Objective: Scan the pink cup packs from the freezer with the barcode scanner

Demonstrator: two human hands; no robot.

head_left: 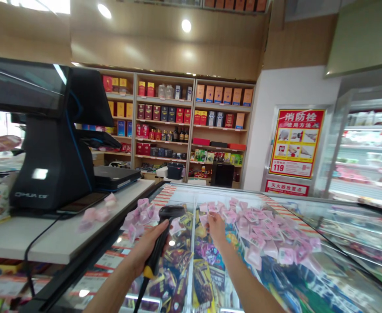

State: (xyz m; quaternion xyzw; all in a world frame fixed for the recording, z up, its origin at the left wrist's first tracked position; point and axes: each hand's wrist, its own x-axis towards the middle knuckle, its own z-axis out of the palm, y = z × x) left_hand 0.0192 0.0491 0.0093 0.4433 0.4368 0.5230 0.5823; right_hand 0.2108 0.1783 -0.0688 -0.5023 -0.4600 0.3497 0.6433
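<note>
Holding scanner [159, 248] and pink pack [204, 219], packets [204, 280] inside freezer [181, 196]

Scanner [159, 249]: black with yellow trim, handheld, tilted, head at far end.
Single packet [204, 219]: pink, right of the scanner head.
Pink packets [269, 230]: loosely heaped, right; smaller cluster left.

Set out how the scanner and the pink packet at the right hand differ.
The scanner is mostly black; the pink packet is pale. The scanner is much longer than the pink packet. The left hand grips the scanner; the right hand seems to pinch the pink packet. Both are above the glass top.
</note>
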